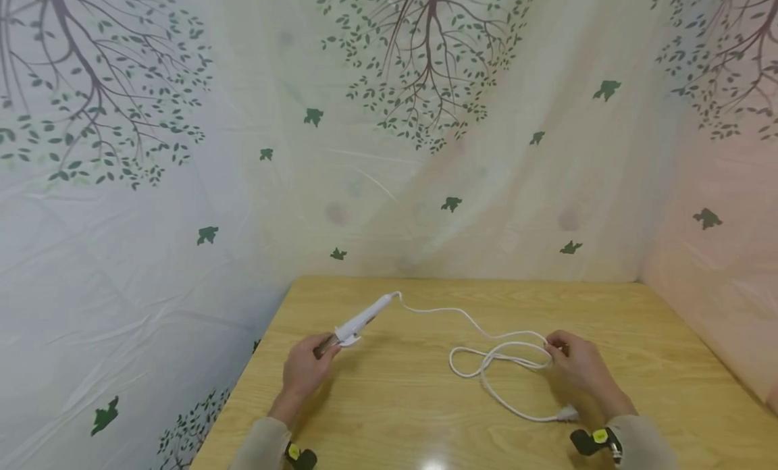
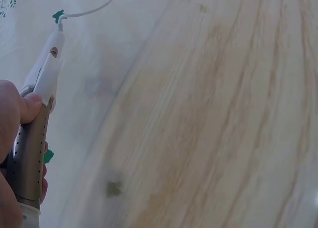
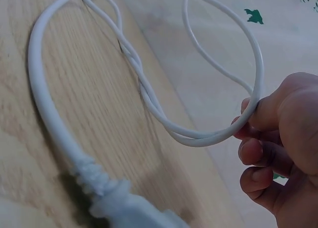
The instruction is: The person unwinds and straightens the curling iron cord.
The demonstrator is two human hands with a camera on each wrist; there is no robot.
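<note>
A curling iron [image 1: 363, 321] with a white handle and a dull metallic barrel is held above the table's left part. My left hand [image 1: 306, 367] grips it by the barrel, its handle pointing up and away. Rows of small dots run along the barrel [image 2: 31, 153] in the left wrist view, where the thumb lies by the white clamp lever [image 2: 48, 79]. From the handle's end, a white cord [image 1: 452, 310] runs right into loose loops. Thumb and fingertips of my right hand [image 1: 580, 362] pinch the looped cord [image 3: 223, 133]. Its plug [image 1: 568, 413] lies on the table near that wrist.
The wood-grain table [image 1: 401, 416] extends beneath both hands. A pale sheet [image 1: 389, 179] printed with trees and green leaves hangs behind it and along both sides. Each wrist wears a small black device with a yellow mark.
</note>
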